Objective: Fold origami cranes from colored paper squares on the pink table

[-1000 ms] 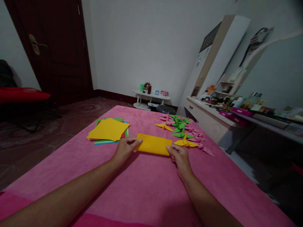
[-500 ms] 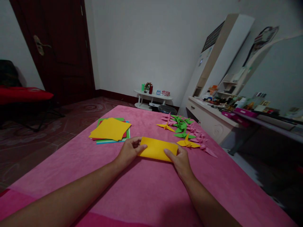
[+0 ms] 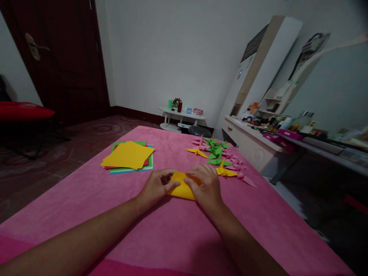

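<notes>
A yellow sheet of paper (image 3: 181,188), folded into an oblong, is between my hands just over the pink cloth. My left hand (image 3: 156,188) grips its left end, thumb on top and fingers behind. Over the right part lies my right hand (image 3: 205,188), its thumb near the middle of the paper and its fingers bent over the far edge, hiding that end. To the left rests a stack of coloured square paper (image 3: 128,155), yellow on top. Beyond my right hand sit folded paper cranes: a yellow one (image 3: 225,172), another yellow one (image 3: 197,152), and several green ones (image 3: 216,147).
Several pink paper cranes (image 3: 234,161) line the right side of the pink-covered table (image 3: 161,234). A white dressing table (image 3: 253,140) with bottles stands at the right. A low white stand (image 3: 184,114) is by the far wall, and a red chair (image 3: 25,111) at the left.
My right hand has moved left from the paper's right end to over its middle, covering the right part. My left hand keeps its hold. The view has shifted slightly.
</notes>
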Motion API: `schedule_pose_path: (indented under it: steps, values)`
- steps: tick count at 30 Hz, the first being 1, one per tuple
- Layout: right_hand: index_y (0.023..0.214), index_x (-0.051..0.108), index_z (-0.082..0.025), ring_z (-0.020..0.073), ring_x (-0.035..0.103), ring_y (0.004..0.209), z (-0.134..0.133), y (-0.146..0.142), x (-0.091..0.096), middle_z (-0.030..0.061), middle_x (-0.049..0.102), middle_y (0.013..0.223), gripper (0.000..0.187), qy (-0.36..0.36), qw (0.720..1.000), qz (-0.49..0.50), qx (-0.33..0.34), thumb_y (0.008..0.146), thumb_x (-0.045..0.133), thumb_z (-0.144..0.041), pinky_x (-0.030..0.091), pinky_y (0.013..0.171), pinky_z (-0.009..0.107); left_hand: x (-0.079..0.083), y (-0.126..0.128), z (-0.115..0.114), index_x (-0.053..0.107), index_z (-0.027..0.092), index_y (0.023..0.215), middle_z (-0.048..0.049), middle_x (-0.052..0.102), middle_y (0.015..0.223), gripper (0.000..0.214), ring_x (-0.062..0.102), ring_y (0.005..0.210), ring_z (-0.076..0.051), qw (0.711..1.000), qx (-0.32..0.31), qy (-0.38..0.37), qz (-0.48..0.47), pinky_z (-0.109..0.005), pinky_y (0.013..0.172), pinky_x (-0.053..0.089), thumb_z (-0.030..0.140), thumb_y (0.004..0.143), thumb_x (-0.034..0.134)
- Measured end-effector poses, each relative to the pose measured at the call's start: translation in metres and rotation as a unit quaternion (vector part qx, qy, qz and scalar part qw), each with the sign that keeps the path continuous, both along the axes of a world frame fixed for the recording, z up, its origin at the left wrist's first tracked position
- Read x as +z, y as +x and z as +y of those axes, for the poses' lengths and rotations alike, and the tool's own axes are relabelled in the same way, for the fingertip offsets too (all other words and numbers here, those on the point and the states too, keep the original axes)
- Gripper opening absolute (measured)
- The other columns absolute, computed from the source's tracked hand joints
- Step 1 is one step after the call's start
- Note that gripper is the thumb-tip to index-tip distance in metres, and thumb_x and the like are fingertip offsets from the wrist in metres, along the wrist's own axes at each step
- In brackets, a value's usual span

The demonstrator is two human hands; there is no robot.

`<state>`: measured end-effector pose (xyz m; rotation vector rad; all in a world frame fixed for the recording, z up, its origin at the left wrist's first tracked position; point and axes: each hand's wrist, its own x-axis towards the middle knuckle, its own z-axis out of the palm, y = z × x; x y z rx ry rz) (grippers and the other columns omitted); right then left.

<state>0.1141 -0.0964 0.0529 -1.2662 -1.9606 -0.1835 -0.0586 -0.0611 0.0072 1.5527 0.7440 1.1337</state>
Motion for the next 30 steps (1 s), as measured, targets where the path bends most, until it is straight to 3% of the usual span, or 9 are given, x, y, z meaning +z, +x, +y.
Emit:
schedule_pose_path:
  steps: [6,14,23,26,30]
  values:
    - [0.086,0.065,-0.023,0.0202,0.053,0.085,0.001,-0.004,-0.005,0.0019,0.062,0.086,0.016,-0.003,1.0,0.001,-0.011,0.071,0.07,-0.018,0.037,0.078,0.034,-0.002,0.0,-0.001,0.065,0.013,0.092,-0.0032,0.065,0.078,0.024,0.058,0.068,-0.013,1.0,0.009,0.017,0.011,-0.022,0.061,0.044,0.026,0.071,0.067]
    - [0.077,0.063,-0.022,0.0187,0.054,0.08,-0.006,-0.007,-0.007,0.0017,0.062,0.078,0.007,0.033,0.999,-0.014,0.011,0.077,0.062,-0.015,0.036,0.078,0.034,0.0,0.001,-0.001,0.065,0.013,0.085,-0.0019,0.064,0.074,0.018,0.057,0.066,-0.013,1.0,-0.003,0.007,-0.005,-0.021,0.06,0.043,0.023,0.07,0.067]
    - [0.081,0.064,-0.023,0.017,0.06,0.076,-0.004,-0.005,-0.013,0.0021,0.067,0.079,0.011,-0.049,0.998,0.032,0.039,0.083,0.055,-0.019,0.042,0.073,0.029,0.004,0.0,-0.006,0.067,0.013,0.085,-0.0025,0.065,0.075,0.022,0.057,0.064,-0.013,0.997,-0.04,-0.056,-0.02,-0.022,0.059,0.043,0.031,0.072,0.066]
    - [0.081,0.065,-0.022,0.0168,0.06,0.076,-0.004,-0.005,-0.013,0.002,0.067,0.079,0.011,-0.061,0.996,0.039,0.042,0.083,0.055,-0.018,0.042,0.073,0.028,0.009,-0.002,-0.008,0.066,0.012,0.081,-0.0015,0.061,0.07,0.024,0.052,0.062,-0.011,0.999,-0.036,-0.027,0.015,-0.02,0.056,0.039,0.035,0.077,0.06]
    - [0.08,0.065,-0.022,0.0167,0.06,0.076,-0.005,-0.005,-0.011,0.0015,0.067,0.079,0.01,-0.065,0.996,0.051,0.046,0.082,0.056,-0.018,0.043,0.074,0.028,0.013,-0.006,-0.009,0.054,0.012,0.061,0.0027,0.045,0.056,0.036,0.04,0.053,-0.008,0.999,-0.032,0.008,0.034,-0.019,0.05,0.03,0.04,0.084,0.049]
